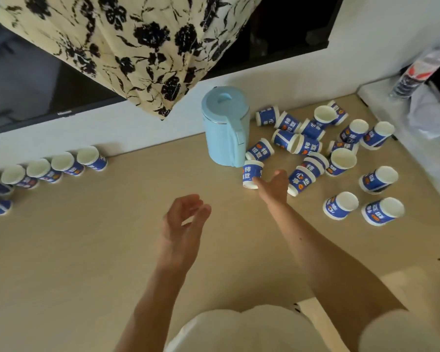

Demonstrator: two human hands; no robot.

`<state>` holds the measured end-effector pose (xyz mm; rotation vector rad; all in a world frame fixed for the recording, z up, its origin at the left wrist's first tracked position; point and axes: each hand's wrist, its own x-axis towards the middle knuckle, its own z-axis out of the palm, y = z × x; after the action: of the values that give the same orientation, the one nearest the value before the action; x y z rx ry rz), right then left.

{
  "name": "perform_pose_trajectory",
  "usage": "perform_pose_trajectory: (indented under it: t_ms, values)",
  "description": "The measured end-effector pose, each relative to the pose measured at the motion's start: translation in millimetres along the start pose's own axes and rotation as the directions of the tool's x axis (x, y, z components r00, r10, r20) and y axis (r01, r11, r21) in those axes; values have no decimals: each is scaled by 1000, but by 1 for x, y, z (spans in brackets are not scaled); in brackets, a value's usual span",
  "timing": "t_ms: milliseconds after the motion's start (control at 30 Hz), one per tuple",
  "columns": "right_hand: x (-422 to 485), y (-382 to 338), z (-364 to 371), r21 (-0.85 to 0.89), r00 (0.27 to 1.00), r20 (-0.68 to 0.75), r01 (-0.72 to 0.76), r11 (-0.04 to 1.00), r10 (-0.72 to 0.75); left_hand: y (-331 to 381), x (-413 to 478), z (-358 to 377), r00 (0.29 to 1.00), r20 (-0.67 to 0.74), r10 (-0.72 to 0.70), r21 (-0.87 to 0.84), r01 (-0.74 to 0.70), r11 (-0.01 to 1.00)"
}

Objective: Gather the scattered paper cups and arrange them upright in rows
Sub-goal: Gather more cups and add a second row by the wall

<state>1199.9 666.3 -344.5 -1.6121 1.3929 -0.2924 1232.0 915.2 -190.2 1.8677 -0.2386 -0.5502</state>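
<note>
Where the table [87, 245] met the wall along its far edge, a row of upright cups [66, 163] was seen running toward the far left corner, open mouths up, each just beside the next. The scattered cups [313, 148] were spread over the far right part of the table, most lying on their sides and several touching, while a few nearer the right edge stood apart. A light blue kettle [225, 125] stood upright near the middle of the far edge, just left of that heap. One nearest cup [250, 174] lay just beside the kettle's base, apparently on its side. The right hand [273, 185] was stretched out to it with fingers spread, one fingertip touching its lower end and nothing grasped. The left hand [186, 219] was held above the middle of the table, loosely curled and holding nothing. A floral cloth [127, 39] hung over the far edge.
</note>
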Motion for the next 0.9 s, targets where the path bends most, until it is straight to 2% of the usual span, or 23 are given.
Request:
perform_pose_trajectory:
  t_ms: [100, 167, 467, 600, 667, 767, 900]
  values:
    - [18, -2, 13, -135, 999, 36, 5, 991, 0, 2, -8, 3, 1000, -9, -11, 15, 11, 1000]
    - [26, -6, 19, -139, 999, 39, 5, 990, 1, 2, -14, 3, 1000, -26, -16, 28, 17, 999]
    - [32, 2, 28, 90, 996, 84, -7, 996, 0, -9, -24, 2, 994, -92, -64, 42, 68, 997]
    - [-11, 14, 17, 322, 997, 82, -20, 946, -7, -11, -23, 15, 991, -74, -116, 47, 119, 992]
    - [-45, 15, 11, 415, 991, 98, 37, 909, -86, -13, -19, 23, 988, -59, -144, 57, 147, 987]
    - [-97, 8, 0, 529, 944, 147, 177, 830, -295, -11, -11, 36, 984, -4, -178, 92, 178, 980]
    - [-143, -10, -17, 485, 848, 190, 358, 798, -496, -4, -2, 47, 985, 59, -161, 77, 156, 985]
